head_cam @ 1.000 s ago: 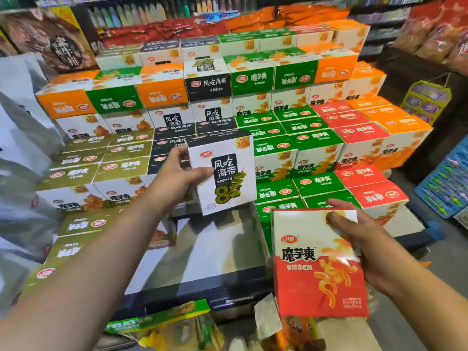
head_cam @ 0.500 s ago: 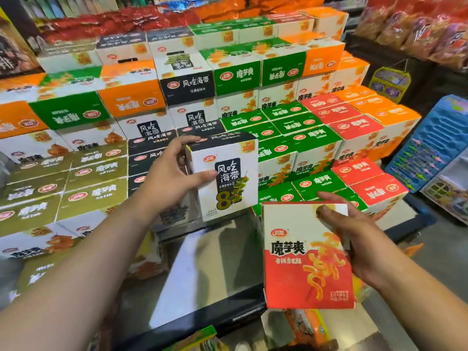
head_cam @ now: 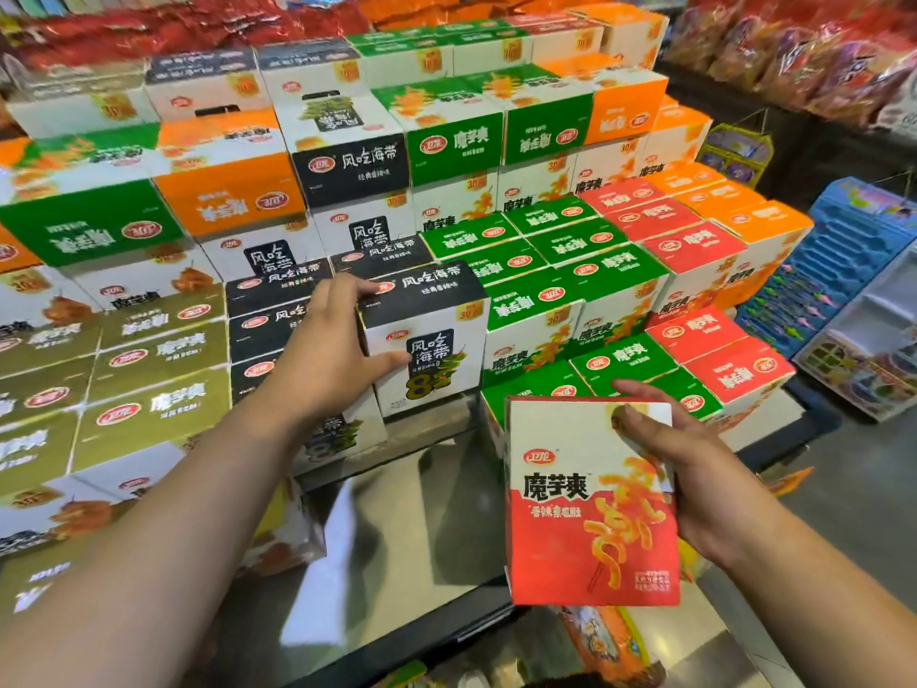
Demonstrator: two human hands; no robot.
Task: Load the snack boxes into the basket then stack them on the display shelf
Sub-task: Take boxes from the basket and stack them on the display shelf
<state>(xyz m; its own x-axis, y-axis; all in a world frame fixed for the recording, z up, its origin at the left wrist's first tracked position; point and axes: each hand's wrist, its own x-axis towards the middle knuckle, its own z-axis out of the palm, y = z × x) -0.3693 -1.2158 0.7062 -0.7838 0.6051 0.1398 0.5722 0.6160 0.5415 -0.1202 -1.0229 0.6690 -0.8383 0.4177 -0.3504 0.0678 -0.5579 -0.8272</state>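
My left hand [head_cam: 330, 347] grips a black-and-white snack box [head_cam: 436, 335] by its left edge, thumb on the front face. The box stands upright beside the black boxes and against the green ones on the tiered display shelf [head_cam: 397, 489]. My right hand [head_cam: 694, 469] holds a red-and-white snack box [head_cam: 590, 504] upright in front of the shelf, thumb on its front near the top. The basket is not plainly visible.
Stacks of olive [head_cam: 149, 404], black [head_cam: 278, 315], green [head_cam: 570, 270], red [head_cam: 694, 250] and orange [head_cam: 759, 225] boxes fill the tiers. A bare shiny patch of shelf lies under my arms. Blue toy packs [head_cam: 843, 270] stand at right. Snack bags [head_cam: 610, 643] lie below the red box.
My left hand has carried the black-and-white box forward into the row of boxes on the shelf. The red box in my right hand stays about where it was.
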